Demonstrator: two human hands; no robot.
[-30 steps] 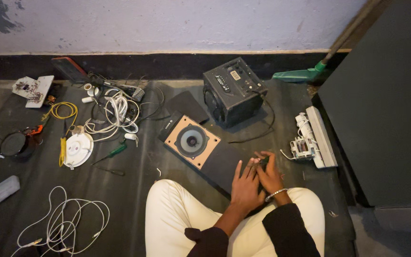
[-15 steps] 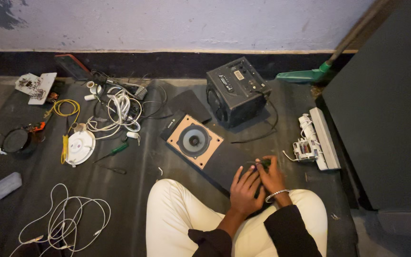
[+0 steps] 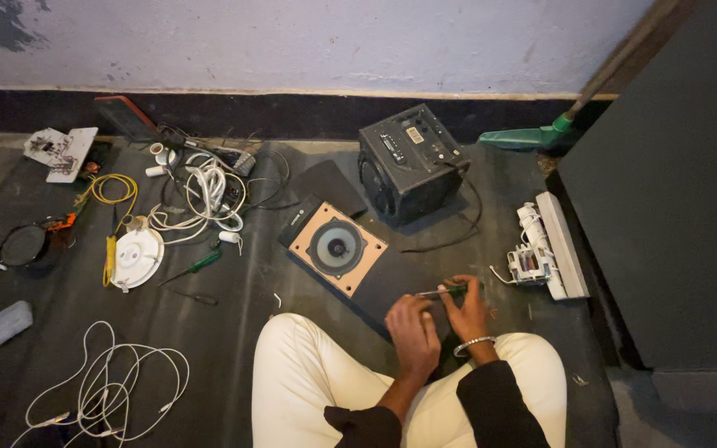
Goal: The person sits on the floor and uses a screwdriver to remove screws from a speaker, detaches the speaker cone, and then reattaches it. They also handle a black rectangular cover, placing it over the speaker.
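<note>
I sit on the floor in cream trousers with both hands over the near end of a flat black speaker panel (image 3: 392,286). The panel carries a tan square frame with a round speaker cone (image 3: 338,247). My right hand (image 3: 468,314), with a silver bracelet on the wrist, grips the green handle of a screwdriver (image 3: 443,291). My left hand (image 3: 412,328) is curled at the thin metal shaft's other end. The screwdriver lies roughly level between the two hands, just above the panel.
A black amplifier box (image 3: 412,158) stands behind the panel. A white power strip (image 3: 551,249) lies at right beside a dark cabinet (image 3: 674,191). To the left are white cables (image 3: 205,191), a green screwdriver (image 3: 201,264), a white round disc (image 3: 137,255) and a white cord coil (image 3: 114,386).
My hands have come apart slightly and lifted off the panel's near end; the screwdriver now shows level between them. The view has shifted a little.
</note>
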